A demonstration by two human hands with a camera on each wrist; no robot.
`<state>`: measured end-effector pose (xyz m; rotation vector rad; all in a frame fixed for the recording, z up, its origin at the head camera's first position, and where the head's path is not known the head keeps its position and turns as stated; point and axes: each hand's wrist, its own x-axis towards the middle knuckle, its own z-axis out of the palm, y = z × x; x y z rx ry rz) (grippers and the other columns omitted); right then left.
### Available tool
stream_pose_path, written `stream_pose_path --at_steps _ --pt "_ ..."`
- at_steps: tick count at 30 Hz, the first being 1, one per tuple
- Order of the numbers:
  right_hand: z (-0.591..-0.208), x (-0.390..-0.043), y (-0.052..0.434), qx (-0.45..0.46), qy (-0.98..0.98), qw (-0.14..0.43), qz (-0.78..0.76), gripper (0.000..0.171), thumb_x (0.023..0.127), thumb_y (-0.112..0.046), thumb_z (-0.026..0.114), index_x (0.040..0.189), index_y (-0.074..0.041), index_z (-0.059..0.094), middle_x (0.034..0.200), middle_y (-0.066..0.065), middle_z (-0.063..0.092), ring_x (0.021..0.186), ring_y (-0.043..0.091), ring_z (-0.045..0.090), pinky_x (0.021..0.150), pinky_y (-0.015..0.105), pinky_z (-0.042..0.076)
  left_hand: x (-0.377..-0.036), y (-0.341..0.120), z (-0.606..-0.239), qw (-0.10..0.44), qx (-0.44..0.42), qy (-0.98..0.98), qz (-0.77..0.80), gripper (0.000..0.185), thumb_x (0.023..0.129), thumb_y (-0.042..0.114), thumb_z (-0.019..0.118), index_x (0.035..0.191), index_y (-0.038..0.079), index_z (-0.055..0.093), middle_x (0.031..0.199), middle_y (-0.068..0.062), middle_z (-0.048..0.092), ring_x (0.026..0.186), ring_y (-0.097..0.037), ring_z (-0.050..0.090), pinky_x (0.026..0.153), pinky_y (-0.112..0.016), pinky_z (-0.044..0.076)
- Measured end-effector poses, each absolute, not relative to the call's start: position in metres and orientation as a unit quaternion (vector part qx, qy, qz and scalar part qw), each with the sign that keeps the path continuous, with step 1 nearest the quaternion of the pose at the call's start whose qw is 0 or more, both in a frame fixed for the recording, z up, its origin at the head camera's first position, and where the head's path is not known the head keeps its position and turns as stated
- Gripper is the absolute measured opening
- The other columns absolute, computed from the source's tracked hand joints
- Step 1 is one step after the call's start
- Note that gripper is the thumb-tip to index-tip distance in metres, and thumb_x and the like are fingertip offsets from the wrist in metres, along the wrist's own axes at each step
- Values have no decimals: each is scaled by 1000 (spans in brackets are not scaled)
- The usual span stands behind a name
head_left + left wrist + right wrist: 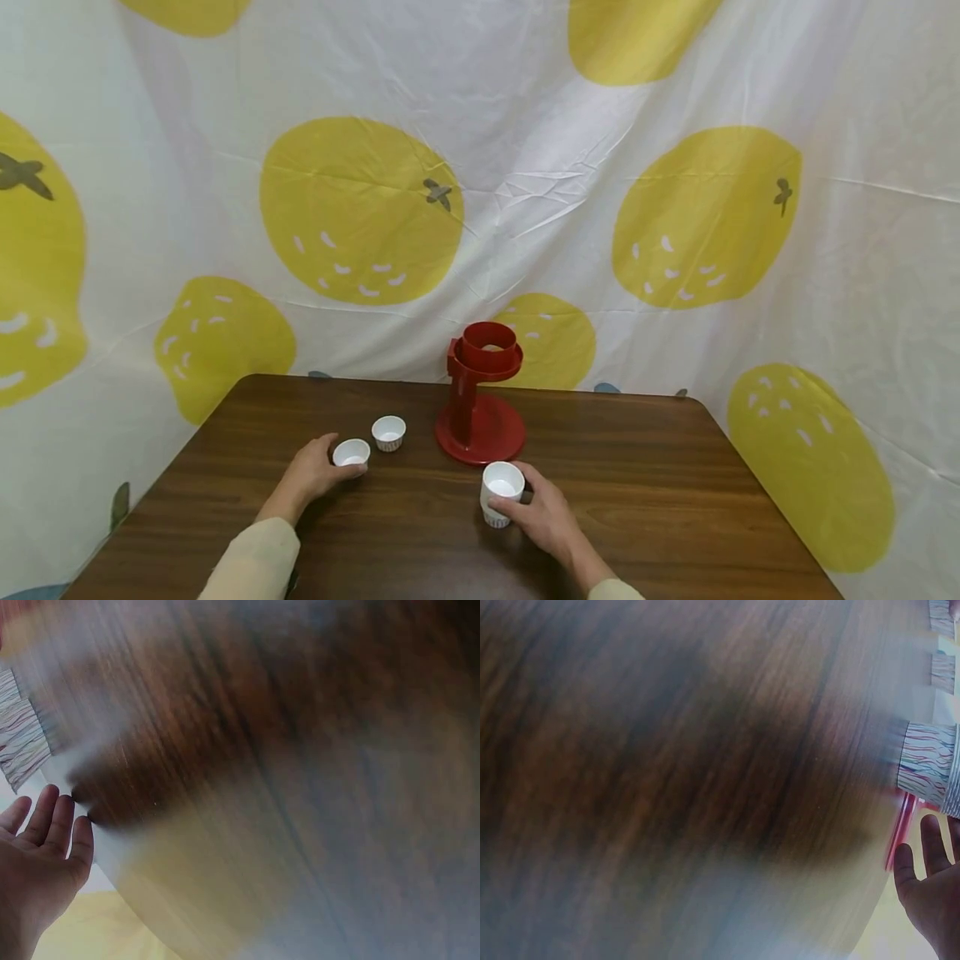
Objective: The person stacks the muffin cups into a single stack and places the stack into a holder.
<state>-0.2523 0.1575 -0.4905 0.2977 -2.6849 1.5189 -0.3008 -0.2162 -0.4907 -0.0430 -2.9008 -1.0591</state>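
Thumb in front and fingers behind, my left hand (318,471) holds a small white ramekin (352,451) on the left of the table. In the left wrist view, the other fingers (58,825) stretch out beside the patterned ramekin wall (22,735). Two more white ramekins stand stacked, rim up, right of centre. My right hand (543,512) grips the upper ramekin (502,479), its thumb across the front. Streaky coloured lines cover the lower ramekin (926,761) of the stack, which sits on the table. Another white ramekin (388,433) stands just behind the left hand's one.
A red stand (487,433) with a round base and a raised ring rises behind the stack. Everything stands on a dark brown wooden table (637,475). A white cloth (525,250) printed with big lemons hangs beyond the far edge.
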Motion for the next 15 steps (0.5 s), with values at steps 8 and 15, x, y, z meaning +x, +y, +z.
stream_pose_path --at_steps 8,15 --pt "-489 -252 157 92 -867 17 489 66 79 -40 83 133 -11 58 119 8 64 105 24 61 87 42 47 -300 -215 -490 42 -27 -938 -343 73 80 32 82 126 -15 53 120 -32 59 111 -46 55 96 -58 42" --pt "-488 -251 157 92 -869 17 486 66 79 -41 83 132 -11 58 119 8 64 106 25 60 87 43 47 -300 -216 -492 57 -24 -934 -351 66 81 30 81 123 -14 55 116 -29 61 107 -43 58 92 -57 44"
